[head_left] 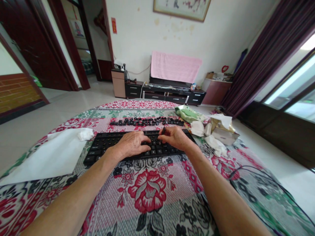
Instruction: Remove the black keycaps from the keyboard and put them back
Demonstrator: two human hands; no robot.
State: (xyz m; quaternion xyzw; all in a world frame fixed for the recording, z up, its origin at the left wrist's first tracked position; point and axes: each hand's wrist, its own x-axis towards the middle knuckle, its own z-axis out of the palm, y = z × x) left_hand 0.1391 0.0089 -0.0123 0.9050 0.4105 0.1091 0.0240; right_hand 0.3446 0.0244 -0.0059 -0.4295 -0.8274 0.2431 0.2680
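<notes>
A black keyboard (95, 147) lies on the flowered tablecloth, some of its keys off and bare key sockets showing. Resting on its middle is my left hand (133, 144), thumb and forefinger apart and touching the board, with nothing seen in it. My right hand (176, 136) is over the right part of the keyboard, its fingers pinched on a slim dark tool (163, 130) whose lower end reaches down to the keys; its exact kind is unclear. Behind the keyboard, several loose black keycaps (145, 122) lie in a long row.
A white sheet (56, 154) with a wad of tissue (85, 134) lies at left. To the right are a green packet (189, 114), crumpled tissues (216, 146) and a tissue box (225, 134). A black cable (261, 170) loops across the table's right side.
</notes>
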